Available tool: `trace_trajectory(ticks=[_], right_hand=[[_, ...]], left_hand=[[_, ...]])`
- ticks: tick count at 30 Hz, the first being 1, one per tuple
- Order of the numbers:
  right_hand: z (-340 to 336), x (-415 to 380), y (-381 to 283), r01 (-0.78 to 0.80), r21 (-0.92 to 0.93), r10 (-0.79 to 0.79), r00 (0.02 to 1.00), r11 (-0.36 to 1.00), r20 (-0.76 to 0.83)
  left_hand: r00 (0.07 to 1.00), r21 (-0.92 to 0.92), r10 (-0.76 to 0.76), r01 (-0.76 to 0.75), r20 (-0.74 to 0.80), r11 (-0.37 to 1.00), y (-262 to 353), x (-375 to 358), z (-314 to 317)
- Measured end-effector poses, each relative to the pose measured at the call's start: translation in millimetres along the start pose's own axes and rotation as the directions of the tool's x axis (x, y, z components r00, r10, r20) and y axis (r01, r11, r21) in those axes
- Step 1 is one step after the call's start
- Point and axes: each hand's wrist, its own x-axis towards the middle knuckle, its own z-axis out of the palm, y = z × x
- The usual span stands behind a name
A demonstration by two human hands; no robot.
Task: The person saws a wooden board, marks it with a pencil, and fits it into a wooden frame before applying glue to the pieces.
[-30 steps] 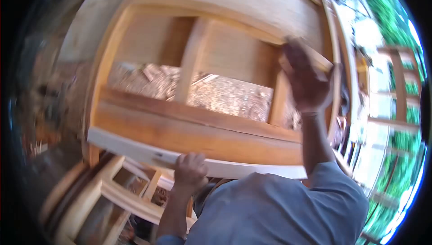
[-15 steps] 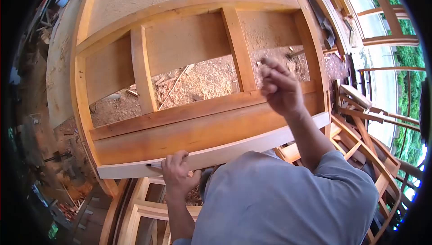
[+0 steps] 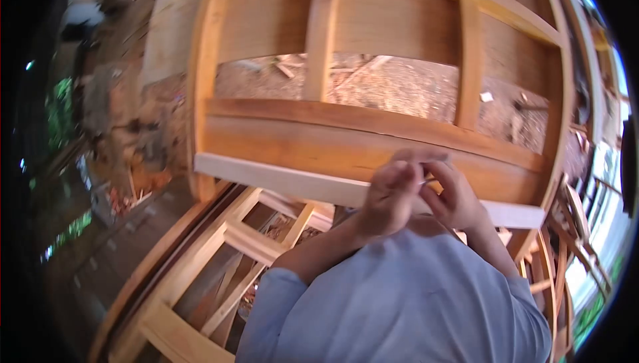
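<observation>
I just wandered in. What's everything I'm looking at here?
Large orange-brown wooden frame: one, orange-brown, upper centre
Upright wooden slats: two, light orange-brown, within that frame
Long flat wooden strip: one, whitish, along the frame's near edge
Loose wood shavings: uncountable, tan, seen through the frame
Open wooden lattice frame: one, pale tan, lower left
Blurred clutter: uncountable, mixed colours, far left
Short-sleeved cloth shirt: one, blue-grey, bottom centre
Left hand: one, centre; anything held is too blurred to name
Right hand: one, beside the left; likewise
</observation>
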Motion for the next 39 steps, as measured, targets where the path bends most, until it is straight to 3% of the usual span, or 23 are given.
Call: trace_trajectory(ticks=[3, 5, 8, 10, 11, 12, 14, 16, 17, 18, 20, 21, 22, 24, 26, 27, 29, 31, 33, 35, 36, 37, 39], right_hand=[[-9, -17, 21, -0.369, -0.062, 0.373, 0.923, 0.927, 0.093], [-26, -40, 43, -0.397, 0.004, 0.395, 0.913, 0.918, -0.100], [-63, -62, 73, -0.297, -0.052, 0.231, 0.830, 0.953, -0.508], [-100, -97, 104, -0.280, -0.183, 0.138, 0.824, 0.942, -0.550], [-122, -125, 113, -0.440, -0.068, 0.328, 0.754, 0.895, -0.569], [-137, -150, 113, -0.589, 0.049, 0.509, 0.651, 0.807, -0.562], [-133, -161, 96, -0.674, -0.090, 0.486, 0.612, 0.733, -0.624], [-124, -170, 92, -0.744, -0.230, 0.453, 0.589, 0.627, -0.669], [-117, -177, 101, -0.674, -0.372, 0.308, 0.667, 0.638, -0.679], [-116, -179, 104, -0.593, -0.510, 0.156, 0.733, 0.623, -0.662], [-117, -175, 96, -0.535, -0.605, 0.110, 0.796, 0.589, -0.596], [-115, -174, 90, -0.646, -0.456, 0.284, 0.718, 0.612, -0.636], [-114, -173, 87, -0.741, -0.298, 0.451, 0.623, 0.602, -0.639], [-119, -178, 91, -0.729, -0.359, 0.456, 0.659, 0.583, -0.598], [-125, -181, 91, -0.575, -0.655, 0.382, 0.817, 0.490, -0.431], [-117, -164, 77, -0.688, -0.549, 0.493, 0.724, 0.473, -0.482], [-109, -151, 72, -0.727, -0.481, 0.523, 0.687, 0.490, -0.505], [-116, -159, 78, -0.744, -0.442, 0.536, 0.668, 0.501, -0.517], [-118, -161, 71, -0.494, -0.677, 0.317, 0.870, 0.546, -0.378], [-109, -153, 60, -0.477, -0.730, 0.239, 0.878, 0.489, -0.414], [-107, -152, 53, -0.519, -0.721, 0.256, 0.854, 0.460, -0.452], [-103, -147, 47, -0.556, -0.685, 0.270, 0.830, 0.470, -0.488], [-105, -152, 56, -0.541, -0.691, 0.159, 0.828, 0.480, -0.538]], left_hand=[[0.954, 0.317, 0.231, -0.283, 0.192, 0.905, 5, 17, -29], [0.961, 0.434, 0.275, -0.230, -0.042, 0.871, -3, 16, -88], [0.833, 0.943, 0.443, 0.292, -0.332, 0.157, 32, 37, -229], [0.707, 0.762, 0.312, 0.640, -0.635, 0.101, 33, 28, -307], [0.626, 0.650, 0.239, 0.759, -0.743, 0.032, 33, 27, -325], [0.627, 0.651, 0.236, 0.759, -0.742, 0.030, 28, 31, -326], [0.616, 0.613, 0.249, 0.784, -0.747, -0.100, 7, 35, -319], [0.663, 0.662, 0.228, 0.744, -0.713, -0.093, 13, 36, -302], [0.925, 0.918, 0.087, 0.379, -0.371, -0.118, 27, 39, -294], [0.997, 0.995, -0.045, -0.062, 0.059, -0.072, 31, 41, -293], [0.994, 0.992, 0.102, -0.019, 0.031, -0.122, 26, 46, -311], [0.969, 0.983, 0.247, 0.029, 0.017, -0.181, 23, 45, -317], [0.970, 0.984, 0.244, 0.042, 0.002, -0.175, 27, 45, -308], [1.000, 0.919, 0.015, -0.014, 0.022, -0.395, 36, 51, -289], [0.995, 0.932, -0.012, -0.094, 0.096, -0.350, 39, 65, -295], [0.980, 0.930, -0.030, -0.195, 0.195, -0.313, 40, 78, -303], [0.938, 0.944, 0.197, 0.310, -0.284, -0.112, 42, 100, -319], [0.760, 0.877, 0.445, 0.456, -0.474, 0.154, 50, 108, -330], [0.864, 0.960, 0.418, 0.249, -0.280, 0.130, 37, 94, -327], [0.986, 0.970, 0.145, 0.114, -0.084, -0.214, 26, 68, -343], [0.933, 0.969, 0.284, 0.242, -0.220, -0.044, 13, 65, -353], [0.892, 0.954, 0.418, 0.257, -0.173, -0.154, 9, 62, -383], [0.713, 0.908, 0.572, 0.384, -0.406, 0.166, 22, 68, -355]])
